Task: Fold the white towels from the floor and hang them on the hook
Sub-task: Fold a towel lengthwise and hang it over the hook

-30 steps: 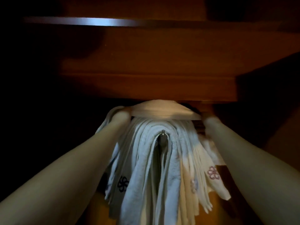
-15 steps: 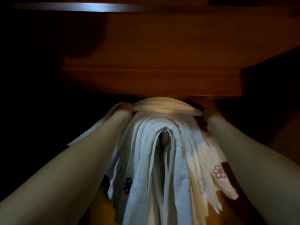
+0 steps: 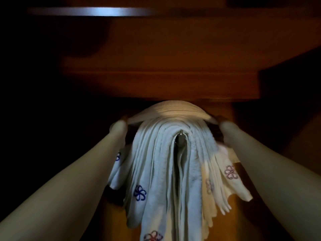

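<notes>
Several folded white towels (image 3: 161, 164) with small embroidered flowers hang in a thick bunch over a metal hook (image 3: 181, 138), whose tip shows in the gap at their middle. A further folded white towel (image 3: 171, 111) lies stretched across the top of the bunch. My left hand (image 3: 119, 126) grips its left end and my right hand (image 3: 221, 123) grips its right end. Both hands are mostly hidden behind the cloth, with only wrists and knuckles showing.
A brown wooden panel (image 3: 156, 54) with a ledge stands right behind and above the hook. The surroundings to the left and right are dark. A pale light strip (image 3: 90, 11) glints at the top left.
The top towel has been drawn down and spread wider over the hanging bunch. Both hands have moved outward and slightly lower. The hanging towels have shifted a little.
</notes>
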Tool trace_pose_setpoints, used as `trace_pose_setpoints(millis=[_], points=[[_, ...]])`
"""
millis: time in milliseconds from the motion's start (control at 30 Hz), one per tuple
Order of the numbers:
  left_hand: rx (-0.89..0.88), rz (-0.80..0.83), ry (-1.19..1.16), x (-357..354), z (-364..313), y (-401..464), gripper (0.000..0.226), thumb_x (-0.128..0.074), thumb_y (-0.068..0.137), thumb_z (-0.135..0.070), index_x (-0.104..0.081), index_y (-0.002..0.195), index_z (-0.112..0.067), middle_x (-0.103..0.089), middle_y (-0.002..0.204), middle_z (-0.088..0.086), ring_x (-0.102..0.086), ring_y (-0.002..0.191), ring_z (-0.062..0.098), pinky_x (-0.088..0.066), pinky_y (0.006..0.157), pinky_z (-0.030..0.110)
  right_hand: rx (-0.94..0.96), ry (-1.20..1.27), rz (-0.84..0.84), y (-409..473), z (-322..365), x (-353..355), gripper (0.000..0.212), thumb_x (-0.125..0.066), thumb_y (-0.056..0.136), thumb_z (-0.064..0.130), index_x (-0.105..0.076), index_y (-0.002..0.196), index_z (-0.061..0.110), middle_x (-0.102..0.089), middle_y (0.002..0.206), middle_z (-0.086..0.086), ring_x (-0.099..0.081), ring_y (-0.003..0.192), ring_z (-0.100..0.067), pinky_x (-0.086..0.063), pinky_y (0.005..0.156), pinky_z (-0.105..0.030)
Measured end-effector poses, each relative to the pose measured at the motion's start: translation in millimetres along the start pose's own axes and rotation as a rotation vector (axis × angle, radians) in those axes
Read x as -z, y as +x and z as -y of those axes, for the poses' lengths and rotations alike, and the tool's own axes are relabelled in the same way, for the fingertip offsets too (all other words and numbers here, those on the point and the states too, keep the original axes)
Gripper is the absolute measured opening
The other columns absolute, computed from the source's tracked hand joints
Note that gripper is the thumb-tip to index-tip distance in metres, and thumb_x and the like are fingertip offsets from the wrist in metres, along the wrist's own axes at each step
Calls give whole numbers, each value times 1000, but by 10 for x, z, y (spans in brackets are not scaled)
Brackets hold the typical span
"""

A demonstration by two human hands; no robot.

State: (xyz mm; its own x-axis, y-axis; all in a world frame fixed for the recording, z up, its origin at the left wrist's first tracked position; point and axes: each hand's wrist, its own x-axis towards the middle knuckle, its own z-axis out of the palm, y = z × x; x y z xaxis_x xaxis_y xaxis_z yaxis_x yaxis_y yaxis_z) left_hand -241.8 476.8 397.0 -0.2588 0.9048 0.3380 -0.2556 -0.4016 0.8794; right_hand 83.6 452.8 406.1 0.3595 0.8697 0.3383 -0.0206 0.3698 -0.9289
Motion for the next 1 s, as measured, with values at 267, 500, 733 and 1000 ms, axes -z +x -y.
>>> trace_pose_setpoints(millis=[267, 500, 733, 1000], points=[[88, -114, 72, 408, 310, -241, 69, -33, 101, -53, -70, 110, 5, -71, 88, 16, -64, 80, 28, -49, 70, 32, -160, -302, -84, -184, -208, 514, 46, -26, 106, 18, -66, 95, -1, -61, 137, -19, -55, 92, -25, -34, 77, -33], [-25, 198, 285, 531, 304, -650, 77, -25, 95, -76, -68, 120, -17, -72, 117, 4, -62, 116, 22, -43, 98, 36, 35, -517, -158, -593, -132, 514, 43, -39, 103, 33, -70, 99, 5, -74, 105, -17, -67, 85, -24, -43, 66, -30], [-40, 243, 446, 685, 22, -1265, 88, -21, 97, -72, -60, 134, -2, -58, 139, 16, -52, 130, 31, -34, 115, 46, 180, -706, -176, -1455, 77, 430, 41, -38, 103, 43, -72, 93, 21, -68, 106, -5, -59, 91, -18, -39, 64, -30], [-183, 337, 600, 926, -83, -2278, 62, -41, 100, -60, -59, 138, -14, -58, 141, 6, -51, 130, 22, -36, 97, 34, 212, -918, -109, -2780, 173, 440, 46, -41, 104, 46, -64, 133, 18, -60, 140, -8, -58, 122, -27, -44, 96, -34]])
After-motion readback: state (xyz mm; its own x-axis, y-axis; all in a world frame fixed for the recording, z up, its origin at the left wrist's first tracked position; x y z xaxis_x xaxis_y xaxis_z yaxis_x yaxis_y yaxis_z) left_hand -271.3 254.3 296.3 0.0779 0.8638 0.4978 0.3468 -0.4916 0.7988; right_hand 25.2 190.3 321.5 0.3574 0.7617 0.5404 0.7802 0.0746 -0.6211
